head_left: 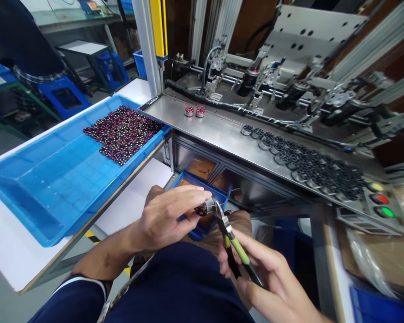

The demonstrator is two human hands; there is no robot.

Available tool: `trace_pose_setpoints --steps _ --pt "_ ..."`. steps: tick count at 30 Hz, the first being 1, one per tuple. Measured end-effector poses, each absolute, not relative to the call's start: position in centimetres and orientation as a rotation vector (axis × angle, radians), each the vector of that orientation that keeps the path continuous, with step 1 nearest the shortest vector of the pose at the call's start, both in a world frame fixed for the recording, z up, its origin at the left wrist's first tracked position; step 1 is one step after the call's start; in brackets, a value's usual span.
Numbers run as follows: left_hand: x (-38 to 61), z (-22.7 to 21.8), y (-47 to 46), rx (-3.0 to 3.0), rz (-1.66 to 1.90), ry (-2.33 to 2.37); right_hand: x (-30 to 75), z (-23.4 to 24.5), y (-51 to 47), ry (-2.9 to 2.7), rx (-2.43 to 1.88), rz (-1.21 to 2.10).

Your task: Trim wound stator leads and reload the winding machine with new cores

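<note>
- One small wound part [207,207], silvery at its rim, is pinched between the thumb and fingers of the left hand [170,215].
- The right hand [272,278] is wrapped around green-and-black pliers [235,244]; their tips are at the face of the part, by its thin wires, but whether the jaws are closed on one I cannot tell.
- Beneath the grip is a blue box [202,181].
- Left of the grip, a large blue tray [59,175] holds a dense cluster of dark and red pieces [124,134] toward its far right end.
- Ahead of the grip, a metal shelf [218,139] carries two red-wound pieces [189,111], side by side.
- Ahead and to the right of the grip, many black ring-shaped parts [299,166] crowd the same shelf, near yellow, red and green buttons [381,198].
- Beyond the shelf stands a machine [296,58] with metal fixtures.
- Far left of the grip, another person [23,40] in dark clothing is at a blue stool [62,85].
</note>
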State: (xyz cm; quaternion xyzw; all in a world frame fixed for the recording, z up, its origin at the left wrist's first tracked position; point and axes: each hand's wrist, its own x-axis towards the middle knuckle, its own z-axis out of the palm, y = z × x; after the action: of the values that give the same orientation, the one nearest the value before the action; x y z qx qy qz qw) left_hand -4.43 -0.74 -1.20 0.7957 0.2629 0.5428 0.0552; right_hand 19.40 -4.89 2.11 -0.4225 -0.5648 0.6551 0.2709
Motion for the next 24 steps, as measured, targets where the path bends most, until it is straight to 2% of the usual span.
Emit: trace_pose_setpoints --steps 9,19,24 --pt "-4.4 -1.3 -0.8 2.402 1.634 0.857 19.1 1.8 -4.9 -1.496 -1.100 1.762" --pt "-4.5 -1.8 -0.6 2.362 1.645 0.883 19.7 0.9 -3.9 -1.524 -1.218 1.582" --pt "-5.2 -2.3 -1.3 2.033 1.709 0.988 19.6 -0.3 -3.1 -1.541 -1.178 1.576"
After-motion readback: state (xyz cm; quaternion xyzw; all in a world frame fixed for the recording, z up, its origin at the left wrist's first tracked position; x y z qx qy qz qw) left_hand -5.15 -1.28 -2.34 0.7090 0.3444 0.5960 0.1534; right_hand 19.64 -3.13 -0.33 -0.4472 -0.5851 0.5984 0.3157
